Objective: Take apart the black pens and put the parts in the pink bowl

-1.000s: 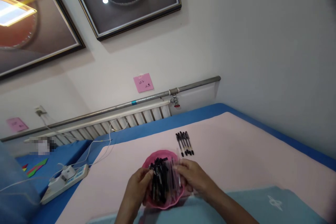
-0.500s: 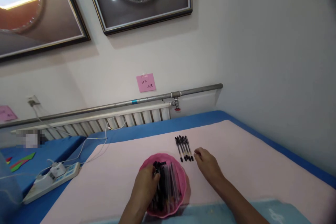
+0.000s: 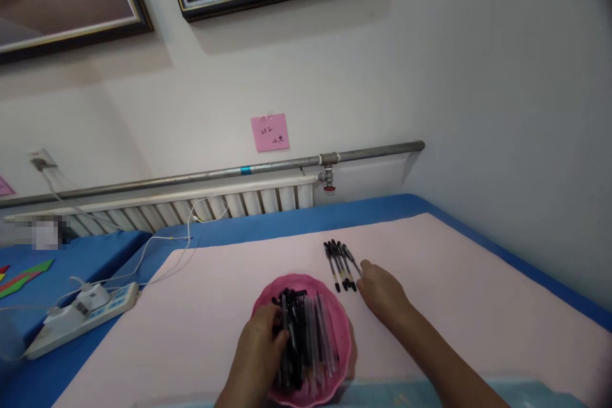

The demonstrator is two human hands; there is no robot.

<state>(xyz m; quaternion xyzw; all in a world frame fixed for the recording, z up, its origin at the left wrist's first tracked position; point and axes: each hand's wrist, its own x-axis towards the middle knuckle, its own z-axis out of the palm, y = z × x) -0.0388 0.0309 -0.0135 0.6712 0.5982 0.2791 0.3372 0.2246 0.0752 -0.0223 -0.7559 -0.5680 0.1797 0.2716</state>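
A pink scalloped bowl [image 3: 345, 338] holds black pen caps and parts [image 3: 294, 331] and clear pen barrels [image 3: 313, 325]. My left hand [image 3: 258, 347] reaches over its left rim, fingers curled among the black pieces; what they pinch is too hidden to name. Farther back, several black-capped pens [image 3: 336, 266] lie side by side in a row. At the row's right end, my right hand [image 3: 385, 293] has thumb and fingers closed on the lower end of a pen [image 3: 352, 259], which slants away from the others.
Pink sheeting [image 3: 201, 306] covers the blue table [image 3: 268, 229]. A white power strip [image 3: 86, 319] with plugs and cables lies at the left. Behind the table run a radiator [image 3: 248, 201] and a metal pipe [image 3: 210, 175] along the wall.
My right hand has taken hold of the pen at the row's right end, and that pen now slants. My left hand stays in the bowl. The view has tilted down.
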